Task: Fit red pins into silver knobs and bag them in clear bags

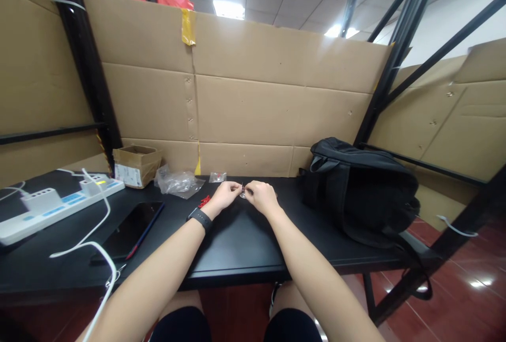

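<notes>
My left hand [228, 194] and my right hand [261, 194] meet over the black table [241, 247], toward its far side. Both are closed, thumbs and fingers pinching around a tiny object [243, 191] between them. It shows a dark, thin upper part and a shiny, clear-looking lower part; its kind is too small to make out. Beside my left wrist, partly hidden behind it, lies a small bunch of red pieces [204, 201]. Just beyond my left hand is a small clear packet [217, 177] with a red bit in it.
A crumpled clear plastic bag [179, 181] and an open cardboard box [138, 165] stand at the back left. Nearer are a phone [136, 228], a white power strip [63, 207] and a loose white cable [103, 250]. A black backpack [356, 194] fills the right. Cardboard walls [253, 105] enclose the table.
</notes>
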A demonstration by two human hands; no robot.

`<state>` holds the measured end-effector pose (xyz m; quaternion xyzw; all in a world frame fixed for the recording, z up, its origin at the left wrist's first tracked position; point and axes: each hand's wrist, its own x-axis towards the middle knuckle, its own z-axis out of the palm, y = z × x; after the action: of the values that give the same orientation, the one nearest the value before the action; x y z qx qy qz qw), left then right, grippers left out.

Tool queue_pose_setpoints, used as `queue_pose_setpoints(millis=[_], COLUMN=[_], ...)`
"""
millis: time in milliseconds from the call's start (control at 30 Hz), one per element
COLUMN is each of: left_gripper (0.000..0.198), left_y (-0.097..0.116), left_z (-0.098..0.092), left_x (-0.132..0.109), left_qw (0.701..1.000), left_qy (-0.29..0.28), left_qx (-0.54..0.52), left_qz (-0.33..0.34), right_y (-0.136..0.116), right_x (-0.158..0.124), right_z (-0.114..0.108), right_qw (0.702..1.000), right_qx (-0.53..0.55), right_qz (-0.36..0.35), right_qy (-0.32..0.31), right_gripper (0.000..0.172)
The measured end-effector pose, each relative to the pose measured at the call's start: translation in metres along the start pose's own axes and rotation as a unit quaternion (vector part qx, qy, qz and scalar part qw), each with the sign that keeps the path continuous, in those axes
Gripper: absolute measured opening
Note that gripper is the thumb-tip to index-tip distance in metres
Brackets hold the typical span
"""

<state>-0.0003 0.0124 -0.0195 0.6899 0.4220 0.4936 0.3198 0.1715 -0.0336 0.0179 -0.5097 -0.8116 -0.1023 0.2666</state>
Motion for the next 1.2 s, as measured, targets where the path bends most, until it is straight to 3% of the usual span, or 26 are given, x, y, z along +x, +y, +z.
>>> queue_pose_setpoints(millis=[133, 233, 300, 433, 533, 700, 800, 1000, 1133, 1200], left_gripper=[0.035, 0.048, 0.054, 0.048, 0.028, 0.017, 0.018, 0.017, 0.016, 0.017], left_y=[0.008, 0.014, 0.017, 0.025, 0.033, 0.037, 0.026, -0.005, -0.007, -0.003], left_z=[-0.014, -0.024, -0.027, -0.027, -0.027, -0.035, -0.05, -0.07, -0.077, -0.084], left_x=[0.003, -0.001, -0.004, -0.01, -0.01, -0.009, -0.007, -0.006, -0.004, -0.003], left_qw=[0.998, 0.99, 0.984, 0.982, 0.974, 0.939, 0.926, 0.913, 0.91, 0.917], left_qy=[-0.006, -0.088, -0.136, -0.151, -0.117, 0.037, 0.113, 0.108, 0.122, 0.094], left_qx=[-0.014, -0.025, -0.013, 0.038, 0.148, 0.325, 0.356, 0.386, 0.386, 0.379], left_qz=[0.065, 0.109, 0.11, 0.107, 0.123, 0.107, 0.053, -0.072, -0.088, -0.086], right_y=[-0.001, 0.0, 0.002, 0.005, 0.003, 0.002, 0.02, 0.079, 0.098, 0.101], right_x=[0.0, -0.001, -0.001, 0.0, 0.001, 0.004, 0.005, -0.001, -0.004, -0.005], right_z=[0.003, 0.005, 0.006, 0.005, 0.007, 0.007, 0.004, 0.003, 0.007, 0.009], right_qw=[0.999, 0.998, 0.997, 0.993, 0.989, 0.985, 0.988, 0.982, 0.974, 0.971], right_qx=[0.028, 0.049, 0.061, 0.071, 0.086, 0.138, 0.123, 0.059, 0.094, 0.118], right_qz=[0.001, -0.01, -0.02, -0.002, 0.004, -0.033, 0.03, 0.164, 0.173, 0.168], right_qy=[0.021, 0.035, 0.046, 0.098, 0.123, 0.099, 0.091, -0.079, -0.115, -0.12], right_gripper=[0.015, 0.012, 0.011, 0.012, 0.011, 0.014, 0.017, 0.045, 0.044, 0.043])
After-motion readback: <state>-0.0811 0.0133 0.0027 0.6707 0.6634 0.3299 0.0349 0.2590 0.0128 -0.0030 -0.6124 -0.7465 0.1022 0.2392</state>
